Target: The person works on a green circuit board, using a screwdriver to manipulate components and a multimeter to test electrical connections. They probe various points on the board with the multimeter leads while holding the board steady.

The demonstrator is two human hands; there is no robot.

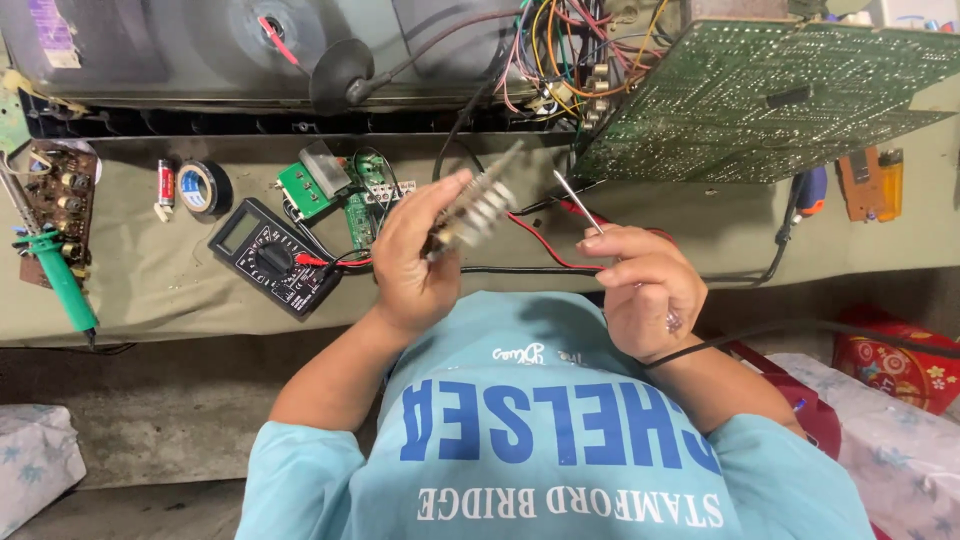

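The left hand (415, 260) grips a small pale part (478, 207), its long axis tilted up toward the right. The right hand (640, 290), level with it and close, pinches a thin metal tool (578, 202) whose tip points up-left toward the part. Beyond lie red leads (540, 243), a black meter (272, 257), and a green circuit board (760, 100).

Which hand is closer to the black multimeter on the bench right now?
Left. The left hand, gripping a small electronic part, sits just right of the multimeter. The right hand, holding a thin metal tool, is farther off, beyond the left hand.
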